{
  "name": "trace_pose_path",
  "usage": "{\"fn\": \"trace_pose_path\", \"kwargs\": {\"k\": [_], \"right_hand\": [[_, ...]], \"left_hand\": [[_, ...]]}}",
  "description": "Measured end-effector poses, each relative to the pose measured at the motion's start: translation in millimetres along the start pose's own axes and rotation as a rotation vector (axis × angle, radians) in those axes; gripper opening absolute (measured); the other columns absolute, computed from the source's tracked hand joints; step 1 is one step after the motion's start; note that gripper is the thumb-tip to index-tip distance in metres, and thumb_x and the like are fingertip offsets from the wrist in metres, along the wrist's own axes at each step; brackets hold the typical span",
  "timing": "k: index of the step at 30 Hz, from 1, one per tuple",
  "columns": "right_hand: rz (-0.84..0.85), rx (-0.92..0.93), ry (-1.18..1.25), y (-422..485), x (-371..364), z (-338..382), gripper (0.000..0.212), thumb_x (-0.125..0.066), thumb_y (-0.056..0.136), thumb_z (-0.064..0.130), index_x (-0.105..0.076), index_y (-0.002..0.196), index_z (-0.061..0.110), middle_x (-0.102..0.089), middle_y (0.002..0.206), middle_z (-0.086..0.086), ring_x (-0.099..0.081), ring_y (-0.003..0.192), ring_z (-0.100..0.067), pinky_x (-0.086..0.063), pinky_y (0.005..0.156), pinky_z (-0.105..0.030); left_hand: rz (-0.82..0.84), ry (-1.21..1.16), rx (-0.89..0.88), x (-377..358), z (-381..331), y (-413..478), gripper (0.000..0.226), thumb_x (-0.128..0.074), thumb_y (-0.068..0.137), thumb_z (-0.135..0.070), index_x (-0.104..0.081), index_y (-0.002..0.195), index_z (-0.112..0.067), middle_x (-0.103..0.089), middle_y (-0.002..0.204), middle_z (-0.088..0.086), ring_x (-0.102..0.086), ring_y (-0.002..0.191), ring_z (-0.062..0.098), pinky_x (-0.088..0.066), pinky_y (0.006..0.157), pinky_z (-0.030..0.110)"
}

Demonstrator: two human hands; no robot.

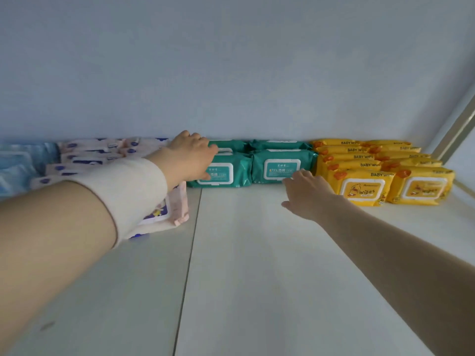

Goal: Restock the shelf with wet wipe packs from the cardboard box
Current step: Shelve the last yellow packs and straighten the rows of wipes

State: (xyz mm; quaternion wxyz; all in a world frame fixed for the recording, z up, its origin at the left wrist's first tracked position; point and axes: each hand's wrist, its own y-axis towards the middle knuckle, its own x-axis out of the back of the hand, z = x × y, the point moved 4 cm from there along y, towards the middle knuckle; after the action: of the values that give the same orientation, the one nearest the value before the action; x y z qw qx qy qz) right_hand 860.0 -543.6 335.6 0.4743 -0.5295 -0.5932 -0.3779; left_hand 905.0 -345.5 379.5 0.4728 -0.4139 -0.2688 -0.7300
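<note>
Wide white shelf (257,278) in front of us, with stock lined up along its back edge. Yellow packs (365,187) fill the back right corner and pink packs (87,152) stack towards the back left. In the middle of the back edge sit the teal ones, two rows deep.

Both arms are reaching in. The left hand (191,156) is on the left teal pack (231,170), fingers curled over its top and thumb down on the lid face, so it looks like a grip on that pack. The right hand (305,194) is spread and relaxed, holding nothing, with its fingertips (290,177) just touching the front edge of the right teal pack (281,165).

Each teal pack lies with its long axis running left to right along the back wall, straight ahead of its own hand, so I'd judge this a squaring-up push towards the back. The cardboard box isn't in view.
</note>
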Motion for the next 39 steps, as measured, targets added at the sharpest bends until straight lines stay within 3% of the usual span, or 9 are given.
{"fn": "trace_pose_path", "kwargs": {"k": [10, 14, 18, 21, 24, 27, 31, 35, 39], "right_hand": [[0.047, 0.116, -0.066, -41, 20, 89, 0.054, -0.042, 0.094, 0.044, -0.036, 0.137, 0.012, -0.037, 0.141, -0.012, -0.033, 0.133, -0.029, -0.032, 0.104, -0.04], [0.011, 0.14, -0.092, -45, 38, 123, 0.052, -0.041, 0.094, 0.045, -0.038, 0.135, 0.013, -0.041, 0.137, -0.011, -0.036, 0.129, -0.028, -0.034, 0.102, -0.041], [0.006, 0.122, -0.091, -37, 60, 159, 0.051, -0.042, 0.094, 0.043, -0.039, 0.135, 0.012, -0.041, 0.137, -0.011, -0.038, 0.128, -0.028, -0.035, 0.101, -0.04], [0.024, 0.099, -0.052, -25, 68, 194, 0.048, -0.045, 0.093, 0.041, -0.042, 0.132, 0.014, -0.045, 0.133, -0.009, -0.043, 0.124, -0.026, -0.039, 0.098, -0.039], [0.007, 0.062, 0.028, -10, 72, 221, 0.042, -0.047, 0.093, 0.035, -0.045, 0.13, 0.015, -0.05, 0.128, -0.007, -0.049, 0.119, -0.025, -0.041, 0.093, -0.037], [0.063, 0.029, 0.145, -8, 61, 234, 0.049, -0.051, 0.09, 0.042, -0.042, 0.131, 0.015, -0.052, 0.126, -0.006, -0.052, 0.115, -0.025, -0.043, 0.089, -0.035], [0.067, -0.054, 0.346, 1, 46, 238, 0.067, -0.061, 0.083, 0.046, -0.033, 0.136, 0.016, -0.052, 0.123, -0.006, -0.054, 0.111, -0.026, -0.044, 0.086, -0.035], [0.06, -0.171, 0.562, 13, 30, 241, 0.1, -0.071, 0.074, 0.047, -0.012, 0.147, 0.011, -0.045, 0.137, -0.011, -0.047, 0.124, -0.028, -0.041, 0.099, -0.04], [0.042, -0.216, 0.777, 37, 13, 238, 0.111, -0.077, 0.068, 0.045, -0.007, 0.147, 0.011, -0.043, 0.138, -0.012, -0.044, 0.126, -0.029, -0.038, 0.102, -0.041]], "left_hand": [[0.189, 0.05, 0.114, -27, 37, -130, 0.059, -0.054, 0.086, -0.049, -0.04, 0.133, -0.017, -0.051, 0.131, 0.007, -0.048, 0.12, 0.026, -0.036, 0.098, 0.036], [0.216, 0.058, 0.151, -37, 63, -160, 0.047, -0.055, 0.086, -0.037, -0.045, 0.127, -0.017, -0.051, 0.131, 0.006, -0.048, 0.12, 0.025, -0.036, 0.094, 0.034], [0.256, -0.03, 0.15, -51, 92, -180, 0.047, -0.056, 0.087, -0.04, -0.048, 0.127, -0.017, -0.056, 0.125, 0.004, -0.053, 0.115, 0.024, -0.037, 0.082, 0.031], [0.396, -0.125, 0.135, -78, 116, -189, 0.048, -0.055, 0.087, -0.043, -0.049, 0.126, -0.017, -0.06, 0.118, 0.002, -0.059, 0.104, 0.023, -0.038, 0.072, 0.028], [0.483, -0.249, 0.147, -102, 142, -189, 0.054, -0.055, 0.086, -0.046, -0.047, 0.131, -0.018, -0.06, 0.124, 0.003, -0.059, 0.107, 0.023, -0.045, 0.079, 0.031], [0.407, -0.252, 0.103, -111, 147, -183, 0.052, -0.052, 0.088, -0.048, -0.049, 0.13, -0.018, -0.059, 0.122, 0.003, -0.058, 0.105, 0.023, -0.043, 0.078, 0.031], [0.18, -0.28, 0.066, -113, 150, -162, 0.04, -0.048, 0.09, -0.048, -0.056, 0.115, -0.018, -0.056, 0.093, -0.001, -0.051, 0.08, 0.02, -0.035, 0.065, 0.029], [0.013, -0.334, 0.027, -129, 136, -140, 0.042, -0.055, 0.084, -0.049, -0.05, 0.11, -0.016, -0.059, 0.111, 0.003, -0.057, 0.099, 0.025, -0.035, 0.068, 0.03], [0.069, -0.388, 0.058, -155, 128, -120, 0.064, -0.064, 0.076, -0.057, -0.044, 0.12, -0.015, -0.056, 0.118, 0.003, -0.059, 0.101, 0.025, -0.041, 0.073, 0.032]]}}
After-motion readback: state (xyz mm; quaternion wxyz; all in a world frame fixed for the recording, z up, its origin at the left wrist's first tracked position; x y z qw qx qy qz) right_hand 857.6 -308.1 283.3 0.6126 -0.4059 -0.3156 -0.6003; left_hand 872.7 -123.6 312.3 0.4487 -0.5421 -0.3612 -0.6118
